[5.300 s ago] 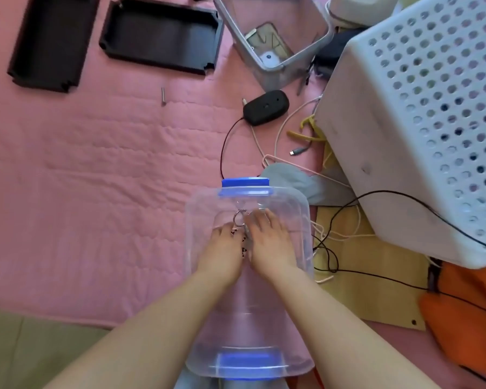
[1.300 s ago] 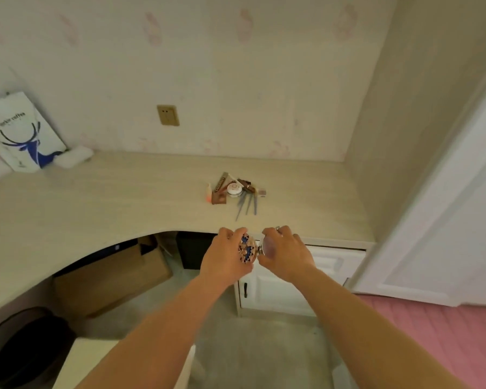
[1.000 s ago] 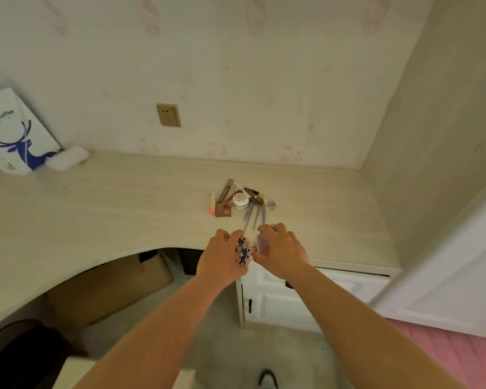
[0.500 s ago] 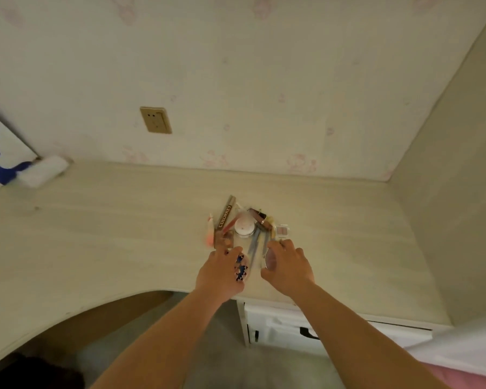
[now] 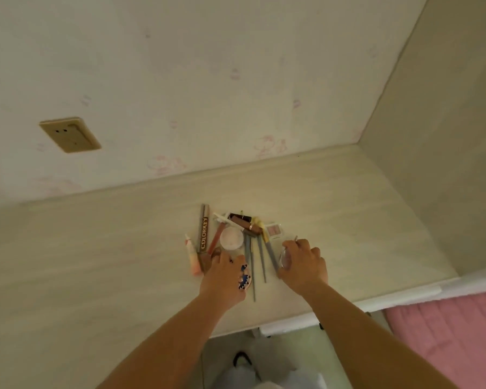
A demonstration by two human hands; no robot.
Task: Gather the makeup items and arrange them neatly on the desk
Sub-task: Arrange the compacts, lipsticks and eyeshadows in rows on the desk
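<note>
- Pale wood-grain surface (image 5: 96, 262) carries a loose heap of makeup items (image 5: 233, 237), which sits near the front edge, just ahead of both hands.
- My left hand (image 5: 225, 279) curls its grip around a small blue-and-white patterned piece (image 5: 244, 279), low over the near end of the heap. What that piece is, I cannot make out.
- My right hand (image 5: 303, 265) holds a small clear round object (image 5: 285, 258), fingers curled round it, just right of the grey pencils (image 5: 260, 259).
- In the heap I can see a brown COLORKEY tube (image 5: 204, 233), a pink-orange tube (image 5: 192, 258) at the left, a round white jar (image 5: 231, 238), a brown lip gloss (image 5: 243, 223) and a small pink compact (image 5: 274, 230) at the right.
- Progress, as I judge it: gathering looks far along, since most items are already on the surface in one spot. I'd say the two held pieces are the latest to arrive.
- Left to do: set both pieces down, then the arranging proper. The pile is crossed and overlapping, pencils fanned out at angles, tubes lying over each other, so nothing is neat yet.
- Off to the left a wall socket (image 5: 69, 134) is set in the wall above the surface.
</note>
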